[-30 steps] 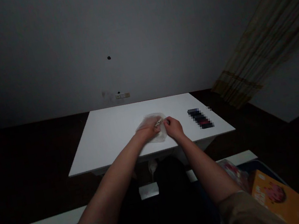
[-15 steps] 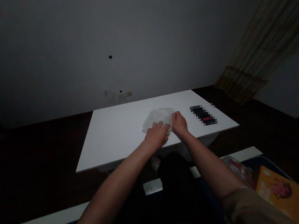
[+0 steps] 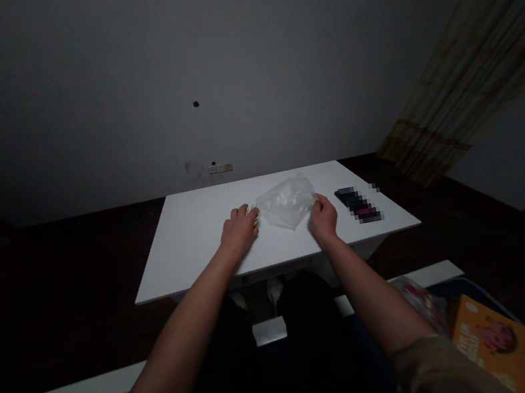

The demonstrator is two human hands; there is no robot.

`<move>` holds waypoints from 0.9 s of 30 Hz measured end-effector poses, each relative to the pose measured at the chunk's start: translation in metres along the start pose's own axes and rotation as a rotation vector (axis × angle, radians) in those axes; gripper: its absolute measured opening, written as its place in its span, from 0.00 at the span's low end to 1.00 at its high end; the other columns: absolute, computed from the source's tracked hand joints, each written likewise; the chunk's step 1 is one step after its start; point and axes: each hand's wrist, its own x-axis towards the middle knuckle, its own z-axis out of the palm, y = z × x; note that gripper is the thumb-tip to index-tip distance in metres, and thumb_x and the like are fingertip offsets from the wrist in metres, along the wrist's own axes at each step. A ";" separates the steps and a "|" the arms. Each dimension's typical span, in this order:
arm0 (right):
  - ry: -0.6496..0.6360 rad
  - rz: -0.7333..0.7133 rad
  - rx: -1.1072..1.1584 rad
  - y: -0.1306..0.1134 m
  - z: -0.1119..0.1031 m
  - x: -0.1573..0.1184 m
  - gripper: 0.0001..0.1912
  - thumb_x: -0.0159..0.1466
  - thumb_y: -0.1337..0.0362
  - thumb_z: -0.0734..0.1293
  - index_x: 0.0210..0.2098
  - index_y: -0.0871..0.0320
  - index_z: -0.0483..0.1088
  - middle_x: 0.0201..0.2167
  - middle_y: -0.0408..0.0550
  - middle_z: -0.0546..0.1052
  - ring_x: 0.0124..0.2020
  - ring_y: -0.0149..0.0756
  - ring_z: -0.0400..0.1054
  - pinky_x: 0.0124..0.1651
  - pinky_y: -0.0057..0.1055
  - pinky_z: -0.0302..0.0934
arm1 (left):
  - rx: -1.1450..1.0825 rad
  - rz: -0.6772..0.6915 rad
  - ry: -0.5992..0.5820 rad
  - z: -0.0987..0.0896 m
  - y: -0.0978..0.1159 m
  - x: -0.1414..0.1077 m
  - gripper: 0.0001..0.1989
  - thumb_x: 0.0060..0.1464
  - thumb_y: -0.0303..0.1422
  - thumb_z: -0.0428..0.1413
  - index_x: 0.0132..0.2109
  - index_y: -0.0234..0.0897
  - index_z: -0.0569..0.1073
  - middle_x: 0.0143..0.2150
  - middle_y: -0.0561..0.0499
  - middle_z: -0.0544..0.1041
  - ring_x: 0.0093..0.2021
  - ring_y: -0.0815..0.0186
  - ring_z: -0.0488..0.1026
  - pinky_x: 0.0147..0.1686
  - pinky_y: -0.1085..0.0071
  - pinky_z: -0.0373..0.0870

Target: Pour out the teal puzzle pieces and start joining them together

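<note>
While I watch from the remote end, wall (image 3: 271, 73): grey and dim, at 12 o'clock.
White table (image 3: 192, 256): mid-view below the wall, carries the work.
Orange box (image 3: 504, 343): off the table at 4–5 o'clock, not touched.
Clear bag (image 3: 288, 202): on the table, just off its middle toward 1 o'clock. Half a second ago I had the left hand (image 3: 240, 227) over its near side; now it's uncovered and spread wide. Can't tell how much of it rests flat.
Left hand: biggest change. Came off the bag, swung out to the bag's 8–9 o'clock. Fingers look curled round a small pale item (image 3: 256, 214).
Right hand (image 3: 323, 216): bag's 4 o'clock, fingers pinched on the bag's edge. Only a slight shift.
Dark item (image 3: 358, 205): table's 3 o'clock, beyond the right hand. Pixelated, can't identify it; no real move.
Pale item: at the left fingertips, beside the bag's 9 o'clock edge. Mostly covered, can't tell what it is.
Bag-to-item gap: too small for me to say touching or apart. My judgement: hands now split the load, bag on the right, item on the left, so parting them looks largely done.
</note>
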 end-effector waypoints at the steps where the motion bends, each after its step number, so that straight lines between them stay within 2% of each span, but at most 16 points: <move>1: -0.020 0.005 0.008 0.001 0.000 0.000 0.33 0.74 0.52 0.60 0.66 0.61 0.84 0.65 0.67 0.89 0.66 0.57 0.81 0.75 0.53 0.71 | 0.011 -0.004 0.013 0.002 -0.008 -0.001 0.29 0.74 0.26 0.64 0.78 0.47 0.78 0.86 0.35 0.73 0.79 0.36 0.72 0.66 0.42 0.86; 4: -0.076 -0.002 0.034 0.001 0.001 -0.002 0.31 0.73 0.50 0.63 0.63 0.59 0.87 0.58 0.63 0.91 0.57 0.56 0.83 0.68 0.51 0.76 | 0.031 -0.012 0.037 0.011 -0.023 -0.005 0.31 0.72 0.23 0.66 0.76 0.48 0.78 0.86 0.35 0.72 0.80 0.36 0.72 0.70 0.38 0.83; 8: -0.135 -0.010 0.068 0.002 0.000 -0.003 0.29 0.70 0.48 0.67 0.58 0.60 0.88 0.51 0.59 0.92 0.49 0.55 0.82 0.60 0.47 0.77 | 0.034 -0.024 0.060 0.021 -0.031 -0.007 0.32 0.73 0.25 0.65 0.78 0.49 0.77 0.88 0.37 0.70 0.82 0.39 0.70 0.72 0.40 0.81; 17: -0.169 -0.017 0.081 0.007 -0.003 -0.002 0.30 0.68 0.45 0.69 0.56 0.59 0.88 0.47 0.57 0.90 0.47 0.53 0.81 0.57 0.45 0.76 | -0.056 -0.023 0.143 0.037 -0.033 -0.006 0.29 0.72 0.29 0.64 0.77 0.48 0.80 0.87 0.37 0.73 0.84 0.40 0.70 0.80 0.37 0.73; 22: -0.216 -0.012 0.074 0.005 -0.003 -0.004 0.25 0.65 0.45 0.71 0.49 0.56 0.87 0.43 0.53 0.89 0.43 0.50 0.79 0.51 0.43 0.75 | -0.099 -0.033 0.167 0.042 -0.035 -0.009 0.30 0.70 0.30 0.65 0.76 0.49 0.82 0.87 0.39 0.74 0.86 0.40 0.68 0.84 0.36 0.68; 25: -0.159 -0.010 0.059 0.002 -0.005 -0.005 0.27 0.68 0.44 0.69 0.54 0.56 0.86 0.43 0.54 0.89 0.44 0.51 0.79 0.51 0.44 0.74 | -0.115 -0.032 0.168 0.043 -0.036 -0.010 0.30 0.70 0.30 0.65 0.76 0.49 0.83 0.87 0.39 0.74 0.89 0.39 0.65 0.86 0.34 0.65; 27: -0.195 -0.025 0.031 0.000 -0.005 -0.007 0.27 0.70 0.44 0.67 0.55 0.56 0.86 0.43 0.55 0.89 0.44 0.52 0.80 0.52 0.45 0.75 | -0.122 -0.036 0.173 0.043 -0.036 -0.010 0.30 0.70 0.31 0.65 0.75 0.49 0.83 0.87 0.39 0.74 0.90 0.39 0.65 0.86 0.34 0.64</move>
